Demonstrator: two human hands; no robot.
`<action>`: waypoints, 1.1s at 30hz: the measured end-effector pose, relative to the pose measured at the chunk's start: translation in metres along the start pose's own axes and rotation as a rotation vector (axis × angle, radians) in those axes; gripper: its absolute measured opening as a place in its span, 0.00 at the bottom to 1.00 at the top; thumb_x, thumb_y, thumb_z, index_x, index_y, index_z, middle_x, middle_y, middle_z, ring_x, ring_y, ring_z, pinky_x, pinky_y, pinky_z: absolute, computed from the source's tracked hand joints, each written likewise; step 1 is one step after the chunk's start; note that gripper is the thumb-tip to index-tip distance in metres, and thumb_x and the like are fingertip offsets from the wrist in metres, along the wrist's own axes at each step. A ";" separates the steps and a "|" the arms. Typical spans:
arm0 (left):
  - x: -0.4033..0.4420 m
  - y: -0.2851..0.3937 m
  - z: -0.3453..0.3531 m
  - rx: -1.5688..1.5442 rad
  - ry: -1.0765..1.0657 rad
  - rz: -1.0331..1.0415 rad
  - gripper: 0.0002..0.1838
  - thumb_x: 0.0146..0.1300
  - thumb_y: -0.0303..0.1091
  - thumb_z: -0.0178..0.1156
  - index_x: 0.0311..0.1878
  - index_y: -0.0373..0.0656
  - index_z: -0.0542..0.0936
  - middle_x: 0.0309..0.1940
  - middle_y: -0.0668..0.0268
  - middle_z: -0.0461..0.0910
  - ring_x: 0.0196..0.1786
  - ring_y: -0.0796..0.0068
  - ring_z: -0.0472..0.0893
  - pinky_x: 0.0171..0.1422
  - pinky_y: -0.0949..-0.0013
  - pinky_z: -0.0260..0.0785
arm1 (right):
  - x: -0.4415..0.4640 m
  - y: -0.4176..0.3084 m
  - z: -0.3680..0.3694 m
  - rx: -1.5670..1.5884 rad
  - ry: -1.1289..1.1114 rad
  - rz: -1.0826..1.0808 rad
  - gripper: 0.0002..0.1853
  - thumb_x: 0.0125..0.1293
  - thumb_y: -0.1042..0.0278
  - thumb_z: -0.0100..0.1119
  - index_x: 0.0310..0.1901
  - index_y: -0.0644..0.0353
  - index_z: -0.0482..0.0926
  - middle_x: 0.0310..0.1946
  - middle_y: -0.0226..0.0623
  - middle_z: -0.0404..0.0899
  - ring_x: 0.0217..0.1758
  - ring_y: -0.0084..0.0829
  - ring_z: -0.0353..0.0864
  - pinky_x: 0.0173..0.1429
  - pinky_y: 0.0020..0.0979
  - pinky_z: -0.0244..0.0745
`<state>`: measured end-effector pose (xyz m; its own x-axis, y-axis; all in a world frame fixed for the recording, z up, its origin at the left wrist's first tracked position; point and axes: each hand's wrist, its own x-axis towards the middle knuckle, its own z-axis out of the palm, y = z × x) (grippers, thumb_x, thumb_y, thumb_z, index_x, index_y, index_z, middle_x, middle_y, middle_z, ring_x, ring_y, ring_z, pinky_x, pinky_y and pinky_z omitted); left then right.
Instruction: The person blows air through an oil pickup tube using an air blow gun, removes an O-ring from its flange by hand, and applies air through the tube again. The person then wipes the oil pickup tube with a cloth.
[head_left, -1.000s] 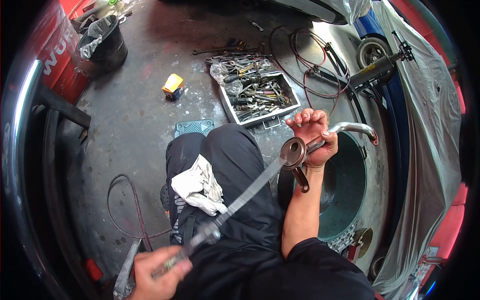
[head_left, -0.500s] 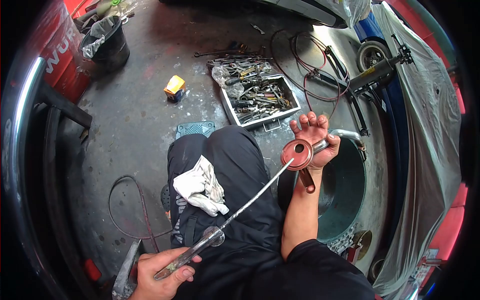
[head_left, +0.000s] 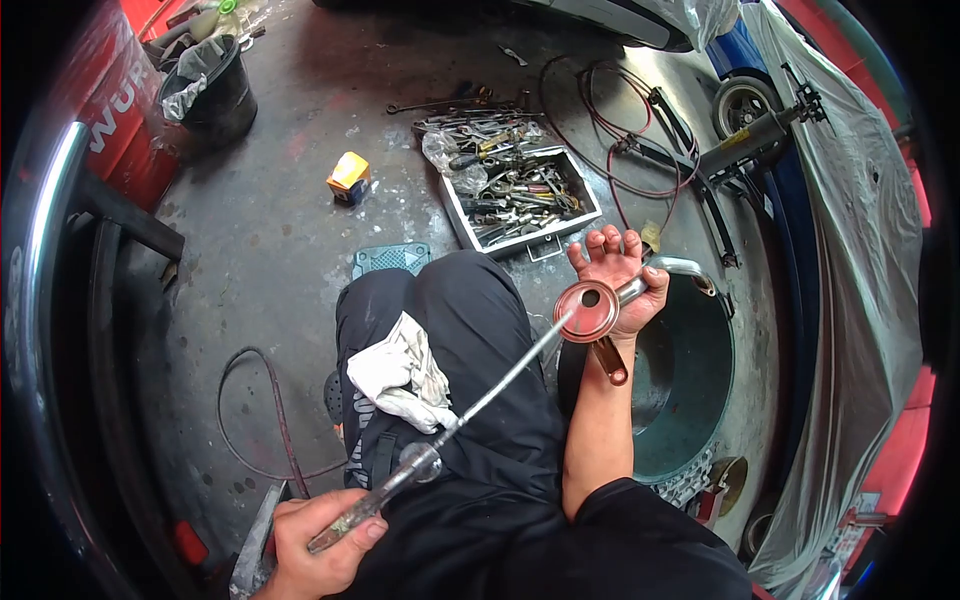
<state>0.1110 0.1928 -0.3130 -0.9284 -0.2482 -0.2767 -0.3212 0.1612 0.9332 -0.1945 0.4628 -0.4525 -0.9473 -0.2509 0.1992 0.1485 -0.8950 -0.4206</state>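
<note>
A long thin metal tool (head_left: 505, 382) is gripped by its handle in my left hand (head_left: 325, 545), its far tip against the face of a reddish round metal part (head_left: 582, 318). That disc has a dark hole and joins a bent silver pipe (head_left: 682, 265) and a short bracket (head_left: 610, 362). My right hand (head_left: 625, 285) holds the pipe between thumb and palm, its other fingers spread and curled upward. A crumpled white cloth (head_left: 400, 375) lies on the dark trousers.
An open metal box (head_left: 580, 225) of tools stands ahead, with an orange-and-black carton (head_left: 349, 178) to its left. A large green tub (head_left: 700, 400) is beside my right forearm. A black bucket (head_left: 235, 105) stands at upper left; a hose (head_left: 275, 400) lies at left.
The round part has tilted so its reddish face shows, and its pipe has shifted left and turned with my right hand. The tool, blurred earlier, now appears sharper.
</note>
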 end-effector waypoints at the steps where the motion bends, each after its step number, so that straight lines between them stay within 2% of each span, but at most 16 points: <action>1: 0.000 -0.006 -0.002 0.024 -0.047 0.042 0.13 0.62 0.35 0.68 0.36 0.30 0.84 0.22 0.66 0.84 0.21 0.80 0.80 0.28 0.77 0.72 | 0.001 0.000 0.003 -0.023 -0.002 0.006 0.21 0.54 0.56 0.60 0.47 0.60 0.77 0.48 0.40 0.75 0.56 0.41 0.73 0.68 0.57 0.69; 3: -0.001 -0.008 -0.006 -0.012 -0.099 0.020 0.15 0.64 0.36 0.66 0.37 0.29 0.84 0.23 0.64 0.84 0.21 0.79 0.80 0.28 0.76 0.73 | 0.000 -0.001 0.004 -0.004 -0.024 0.023 0.21 0.54 0.56 0.60 0.47 0.60 0.77 0.48 0.39 0.74 0.56 0.41 0.73 0.68 0.57 0.70; 4: -0.005 -0.025 -0.019 -0.110 -0.133 -0.052 0.16 0.60 0.32 0.71 0.48 0.33 0.84 0.38 0.55 0.87 0.33 0.72 0.87 0.41 0.71 0.78 | 0.002 -0.001 0.004 0.017 -0.053 0.041 0.22 0.54 0.56 0.60 0.47 0.61 0.77 0.47 0.39 0.74 0.56 0.41 0.73 0.67 0.56 0.71; 6: 0.005 -0.041 -0.015 -0.365 0.121 0.054 0.16 0.65 0.32 0.67 0.52 0.32 0.82 0.39 0.53 0.86 0.33 0.73 0.85 0.42 0.71 0.78 | 0.000 0.000 0.009 0.045 -0.042 0.029 0.22 0.54 0.57 0.61 0.48 0.60 0.76 0.47 0.39 0.73 0.57 0.40 0.72 0.67 0.53 0.71; 8: 0.018 -0.067 -0.021 -0.283 0.150 0.026 0.18 0.65 0.32 0.66 0.56 0.33 0.80 0.43 0.50 0.85 0.39 0.72 0.85 0.44 0.71 0.78 | 0.001 0.004 0.015 0.189 -0.098 0.062 0.20 0.55 0.59 0.63 0.46 0.60 0.73 0.45 0.38 0.71 0.54 0.38 0.70 0.65 0.49 0.70; 10: 0.024 -0.099 -0.013 0.140 0.158 0.137 0.23 0.64 0.35 0.68 0.57 0.31 0.78 0.47 0.54 0.84 0.46 0.66 0.84 0.50 0.66 0.77 | -0.003 0.012 0.033 0.258 -0.009 0.082 0.16 0.56 0.61 0.63 0.40 0.58 0.69 0.37 0.35 0.65 0.43 0.32 0.65 0.51 0.37 0.66; 12: 0.032 -0.112 0.006 0.509 0.007 0.403 0.30 0.52 0.33 0.74 0.60 0.38 0.78 0.52 0.54 0.82 0.52 0.50 0.80 0.58 0.54 0.72 | -0.005 0.019 0.035 0.384 -0.061 0.146 0.14 0.58 0.61 0.62 0.35 0.58 0.67 0.31 0.32 0.63 0.37 0.28 0.63 0.44 0.33 0.63; 15: 0.032 -0.128 0.032 0.744 -0.021 0.427 0.33 0.50 0.32 0.74 0.62 0.39 0.76 0.56 0.55 0.80 0.54 0.48 0.78 0.60 0.52 0.70 | -0.010 0.024 0.026 0.408 -0.065 0.223 0.24 0.70 0.43 0.55 0.31 0.58 0.69 0.22 0.26 0.60 0.28 0.24 0.61 0.36 0.29 0.64; 17: 0.032 -0.137 0.037 0.918 -0.037 0.359 0.36 0.46 0.30 0.74 0.62 0.42 0.75 0.59 0.55 0.76 0.58 0.50 0.76 0.66 0.49 0.65 | -0.013 0.023 0.020 0.423 -0.055 0.247 0.27 0.71 0.38 0.53 0.31 0.58 0.69 0.21 0.25 0.60 0.26 0.23 0.61 0.34 0.29 0.64; 19: 0.034 -0.136 0.030 0.854 -0.059 0.378 0.35 0.44 0.28 0.73 0.60 0.41 0.75 0.58 0.55 0.77 0.57 0.50 0.76 0.66 0.48 0.66 | -0.015 0.022 0.009 0.371 -0.039 0.297 0.33 0.70 0.29 0.51 0.33 0.59 0.72 0.20 0.25 0.62 0.24 0.23 0.65 0.31 0.30 0.68; 22: 0.039 -0.100 0.015 0.687 -0.037 0.459 0.28 0.43 0.22 0.71 0.52 0.35 0.77 0.56 0.53 0.79 0.57 0.48 0.77 0.66 0.48 0.68 | -0.012 0.019 -0.006 0.298 -0.017 0.325 0.36 0.66 0.24 0.51 0.36 0.60 0.74 0.20 0.25 0.64 0.22 0.23 0.68 0.32 0.32 0.71; 24: 0.035 -0.058 -0.006 0.439 -0.085 0.506 0.25 0.44 0.21 0.71 0.50 0.33 0.79 0.51 0.51 0.83 0.54 0.49 0.81 0.61 0.53 0.74 | -0.009 0.017 -0.014 0.076 0.070 0.283 0.38 0.69 0.26 0.44 0.47 0.61 0.79 0.18 0.24 0.64 0.19 0.22 0.67 0.29 0.32 0.73; 26: 0.026 -0.040 -0.021 0.212 -0.122 0.400 0.21 0.55 0.29 0.69 0.52 0.31 0.79 0.45 0.48 0.86 0.41 0.59 0.87 0.47 0.62 0.79 | -0.005 0.012 -0.024 0.021 0.056 0.321 0.40 0.71 0.26 0.40 0.52 0.62 0.78 0.17 0.23 0.64 0.17 0.21 0.66 0.27 0.32 0.73; 27: 0.022 -0.026 -0.029 0.211 -0.150 0.337 0.21 0.61 0.33 0.67 0.55 0.31 0.79 0.39 0.52 0.87 0.33 0.67 0.88 0.38 0.69 0.80 | -0.002 0.009 -0.029 0.015 0.044 0.344 0.40 0.71 0.26 0.39 0.51 0.62 0.78 0.17 0.23 0.63 0.16 0.21 0.66 0.27 0.32 0.73; 31: 0.014 0.016 -0.035 0.192 -0.168 0.130 0.21 0.64 0.37 0.68 0.53 0.31 0.80 0.34 0.55 0.88 0.29 0.70 0.88 0.35 0.73 0.79 | 0.001 0.010 -0.032 -0.003 0.014 0.389 0.38 0.75 0.29 0.35 0.49 0.63 0.78 0.16 0.24 0.62 0.15 0.21 0.63 0.23 0.31 0.69; 33: 0.021 0.028 -0.030 0.252 -0.189 0.205 0.20 0.63 0.37 0.69 0.51 0.31 0.81 0.33 0.56 0.88 0.29 0.70 0.88 0.35 0.73 0.79 | 0.001 0.013 -0.034 -0.012 0.017 0.434 0.36 0.77 0.31 0.33 0.47 0.61 0.78 0.15 0.26 0.62 0.13 0.23 0.62 0.22 0.33 0.68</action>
<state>0.0883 0.1634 -0.2858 -0.9888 -0.0095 -0.1491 -0.1390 0.4253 0.8943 -0.2032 0.4632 -0.4879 -0.8022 -0.5969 -0.0126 0.5309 -0.7036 -0.4724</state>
